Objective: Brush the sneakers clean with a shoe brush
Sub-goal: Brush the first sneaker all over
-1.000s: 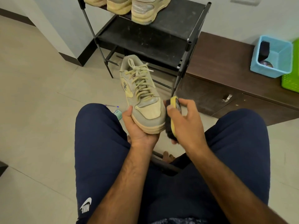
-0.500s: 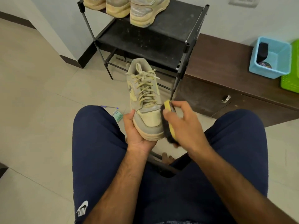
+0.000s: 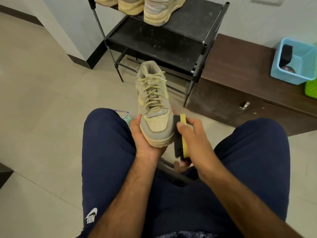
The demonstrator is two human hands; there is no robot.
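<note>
A grey and pale yellow sneaker point(image 3: 154, 107) with yellow laces is held above my knees, toe toward me and heel pointing away. My left hand point(image 3: 145, 140) cups its toe end from below, thumb on the left side. My right hand point(image 3: 193, 140) grips a shoe brush point(image 3: 180, 136) with a yellow back and black bristles. The bristles lie against the right side of the sneaker's toe and sole.
A black shoe rack point(image 3: 163, 36) stands ahead with several sneakers point(image 3: 159, 11) on its top shelf. To the right is a brown cabinet point(image 3: 240, 83) carrying a blue basket point(image 3: 295, 60) and a green basket point(image 3: 311, 88). A pen point(image 3: 121, 111) lies on the tiled floor.
The sneaker has turned from leaning left to pointing straight away. The brush has slid back and down along the toe's right side.
</note>
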